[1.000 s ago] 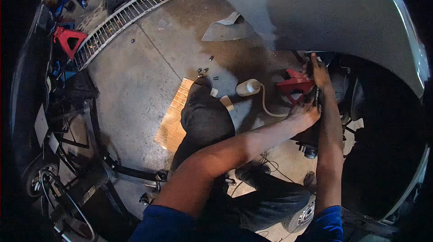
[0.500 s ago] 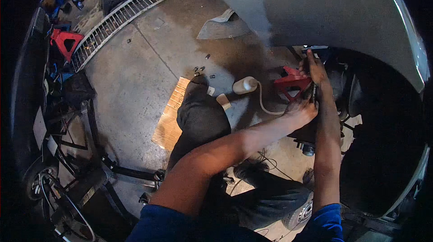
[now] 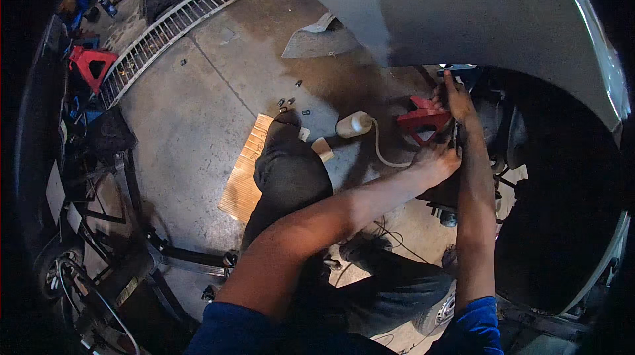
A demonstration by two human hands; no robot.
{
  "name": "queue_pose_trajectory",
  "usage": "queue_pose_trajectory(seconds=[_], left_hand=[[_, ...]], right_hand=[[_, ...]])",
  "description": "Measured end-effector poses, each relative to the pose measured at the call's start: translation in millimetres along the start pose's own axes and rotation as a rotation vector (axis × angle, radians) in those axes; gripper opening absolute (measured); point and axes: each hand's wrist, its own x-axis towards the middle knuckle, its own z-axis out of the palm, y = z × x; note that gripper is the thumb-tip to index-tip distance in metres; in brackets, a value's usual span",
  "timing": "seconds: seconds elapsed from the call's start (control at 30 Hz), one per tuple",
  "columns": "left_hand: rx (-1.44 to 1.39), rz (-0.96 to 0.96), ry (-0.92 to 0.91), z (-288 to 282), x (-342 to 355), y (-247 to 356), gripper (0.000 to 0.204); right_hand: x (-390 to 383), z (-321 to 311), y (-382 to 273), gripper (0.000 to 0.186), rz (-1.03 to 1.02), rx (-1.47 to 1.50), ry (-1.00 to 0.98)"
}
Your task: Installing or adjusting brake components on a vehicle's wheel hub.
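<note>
Everything's slid a touch left in view. My left hand point(image 3: 438, 159) is curled, right hand point(image 3: 456, 100) just past it, slim dark piece point(image 3: 456, 133) between them; can't tell what either's gripping. I'd brace both wrists, keep knuckles off the red jack stand point(image 3: 423, 117), leave that bottle point(image 3: 353, 125) hose point(image 3: 378, 146) slack.

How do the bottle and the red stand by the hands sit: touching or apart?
Apart. The head view shows floor between the bottle and the red stand, with the hose curving through that gap.
</note>
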Motion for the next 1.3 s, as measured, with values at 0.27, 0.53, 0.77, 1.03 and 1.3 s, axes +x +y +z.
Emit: queue_pose_trajectory(seconds=[0.27,0.53,0.77,1.03,1.3], left_hand=[[0.048,0.093,0.075,9.3,-3.5,-2.9,0.033],[-0.089,0.001,-0.082,8.6,0.9,-4.1,0.032],[-0.115,-0.069,-0.091,4.5,5.6,0.0,0.029],[-0.241,0.039,-0.367,-8.6,13.6,3.6,0.025],[-0.281,-0.093,-0.508,-32.9,11.8,-14.2,0.03]], right_hand=[[-1.7,1.8,-1.8,0.082,-0.003,0.007,0.039],[-1.1,3.3,-1.6,0.082,0.029,0.049,0.015],[-0.4,1.5,3.1,0.079,0.093,0.26,-0.019],[-74.0,-51.1,13.4,0.05,0.109,0.403,0.008],[-124.7,-29.0,62.3,0.033,-0.145,0.719,0.898]])
